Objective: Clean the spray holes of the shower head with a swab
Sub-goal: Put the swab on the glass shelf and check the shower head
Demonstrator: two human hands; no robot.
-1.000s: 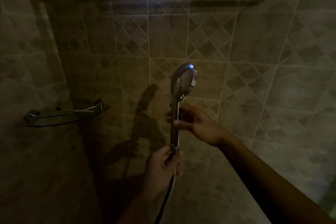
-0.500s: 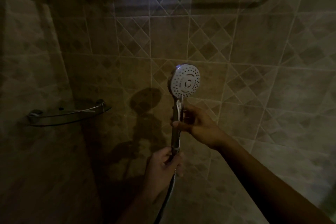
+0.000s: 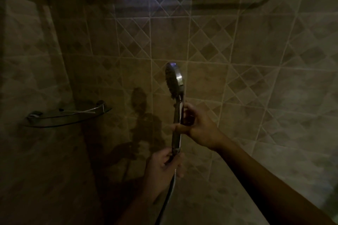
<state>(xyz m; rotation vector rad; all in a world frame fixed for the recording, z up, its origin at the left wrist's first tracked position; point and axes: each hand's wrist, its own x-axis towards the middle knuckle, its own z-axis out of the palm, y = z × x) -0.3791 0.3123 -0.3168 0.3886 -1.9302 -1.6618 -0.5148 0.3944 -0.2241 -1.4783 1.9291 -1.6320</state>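
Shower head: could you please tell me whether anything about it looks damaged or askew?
Nothing stands out: the shower head is upright, gripped by the left hand and right hand. Its face points left; dim light hides the holes.

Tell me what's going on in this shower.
A person holds a handheld shower head upright in a dim tiled shower. The right hand grips the middle of its handle, the left hand its base, where the hose hangs down. The spray face points left, nearly edge-on to the camera. No swab is visible, so the holes seem not yet cleaned. A corner shelf sits on the wall at left.
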